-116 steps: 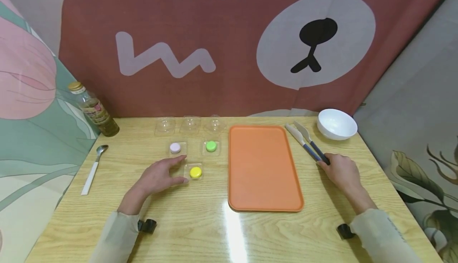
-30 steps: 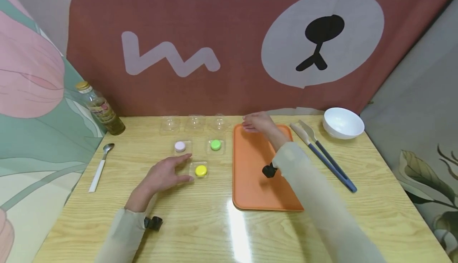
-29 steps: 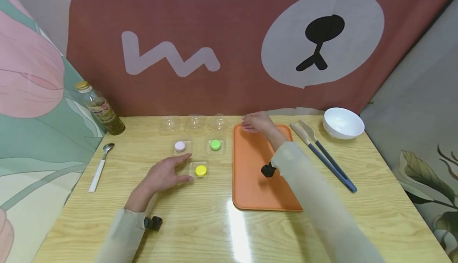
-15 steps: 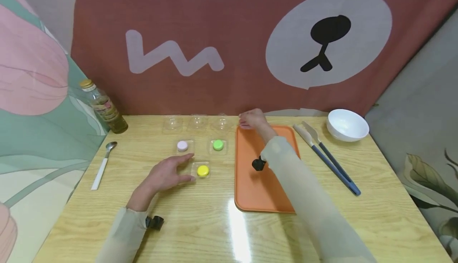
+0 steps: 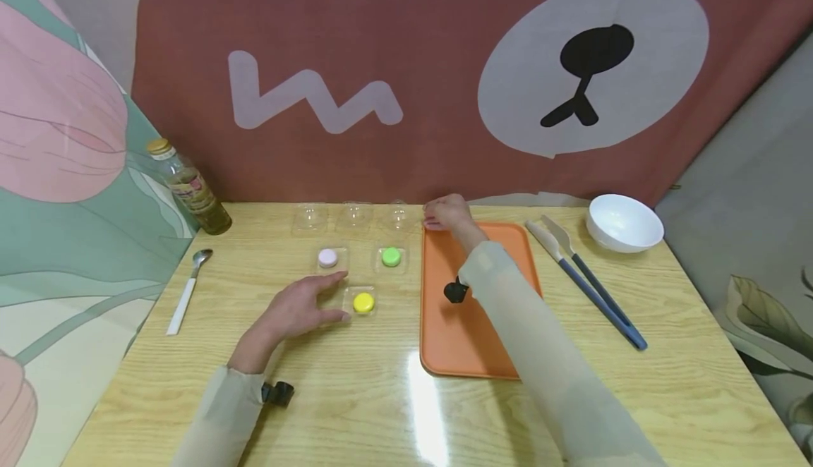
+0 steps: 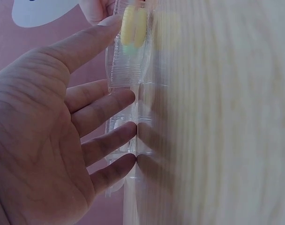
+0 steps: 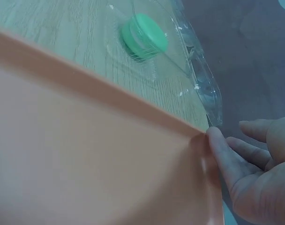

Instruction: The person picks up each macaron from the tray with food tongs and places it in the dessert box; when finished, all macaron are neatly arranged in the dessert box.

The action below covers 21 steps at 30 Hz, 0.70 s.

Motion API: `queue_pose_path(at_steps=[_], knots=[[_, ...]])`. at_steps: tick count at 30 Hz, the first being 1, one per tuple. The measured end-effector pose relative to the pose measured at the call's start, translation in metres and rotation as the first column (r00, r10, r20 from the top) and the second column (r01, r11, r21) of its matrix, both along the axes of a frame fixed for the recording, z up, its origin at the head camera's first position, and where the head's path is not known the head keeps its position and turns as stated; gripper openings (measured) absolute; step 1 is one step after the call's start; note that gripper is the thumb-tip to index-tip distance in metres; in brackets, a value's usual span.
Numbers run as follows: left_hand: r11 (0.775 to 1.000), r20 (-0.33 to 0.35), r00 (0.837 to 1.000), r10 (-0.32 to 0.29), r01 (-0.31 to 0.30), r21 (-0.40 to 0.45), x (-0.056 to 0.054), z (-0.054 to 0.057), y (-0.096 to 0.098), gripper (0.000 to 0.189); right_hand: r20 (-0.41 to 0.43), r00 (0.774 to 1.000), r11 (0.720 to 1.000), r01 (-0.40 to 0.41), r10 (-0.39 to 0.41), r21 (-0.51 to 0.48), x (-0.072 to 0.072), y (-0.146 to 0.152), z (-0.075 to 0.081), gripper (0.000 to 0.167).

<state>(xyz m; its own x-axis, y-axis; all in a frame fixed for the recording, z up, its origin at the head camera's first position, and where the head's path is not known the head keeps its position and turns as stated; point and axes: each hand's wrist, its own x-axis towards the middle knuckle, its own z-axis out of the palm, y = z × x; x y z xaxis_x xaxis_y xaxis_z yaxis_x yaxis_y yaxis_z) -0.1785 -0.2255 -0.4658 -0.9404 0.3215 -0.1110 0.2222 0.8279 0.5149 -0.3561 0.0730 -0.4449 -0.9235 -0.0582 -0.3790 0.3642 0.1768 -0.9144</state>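
My left hand [image 5: 295, 306] rests on the table with fingers spread and thumb apart, beside the yellow macaron [image 5: 363, 302] in its clear plastic box. In the left wrist view its fingertips [image 6: 129, 129] meet the tabletop near the boxes. My right hand [image 5: 448, 213] is at the far left corner of the orange tray [image 5: 438, 354]. In the right wrist view one digit lies against that corner, while the other fingers bend loosely behind it. Close by stand a green macaron [image 5: 391, 257] and a pale pink macaron [image 5: 327, 258], each in a clear box.
Clear domed lids [image 5: 356, 216] stand up along the back edge. Tongs [image 5: 606, 305] with blue handles lie right of the tray, near a white bowl [image 5: 624, 223]. A spoon [image 5: 185, 298] and a glass bottle [image 5: 193, 188] are at the left. A curtain [image 5: 317, 164] hangs behind.
My right hand has let go of the tongs and moved left across the tray to its far corner, shifting slightly further left lately. The left hand has stayed beside the yellow macaron.
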Motion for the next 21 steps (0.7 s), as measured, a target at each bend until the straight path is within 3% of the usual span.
queue_pose_path(at_steps=[8,15,21], knots=[[1.000,-0.024,1.000,-0.017,0.017,-0.021,0.000,0.000,0.000,0.082,0.086,0.996,0.998,0.008,-0.003,-0.060,-0.007,-0.002,0.000,0.037],[0.999,-0.033,0.999,-0.021,0.020,-0.039,0.000,0.002,0.000,0.081,0.106,0.992,0.996,-0.063,0.070,-0.070,-0.006,-0.005,0.000,0.037],[0.999,-0.027,0.999,-0.021,0.020,-0.031,0.001,0.002,0.001,0.081,0.098,0.992,0.995,-0.077,0.083,-0.065,-0.003,-0.013,0.000,0.036]])
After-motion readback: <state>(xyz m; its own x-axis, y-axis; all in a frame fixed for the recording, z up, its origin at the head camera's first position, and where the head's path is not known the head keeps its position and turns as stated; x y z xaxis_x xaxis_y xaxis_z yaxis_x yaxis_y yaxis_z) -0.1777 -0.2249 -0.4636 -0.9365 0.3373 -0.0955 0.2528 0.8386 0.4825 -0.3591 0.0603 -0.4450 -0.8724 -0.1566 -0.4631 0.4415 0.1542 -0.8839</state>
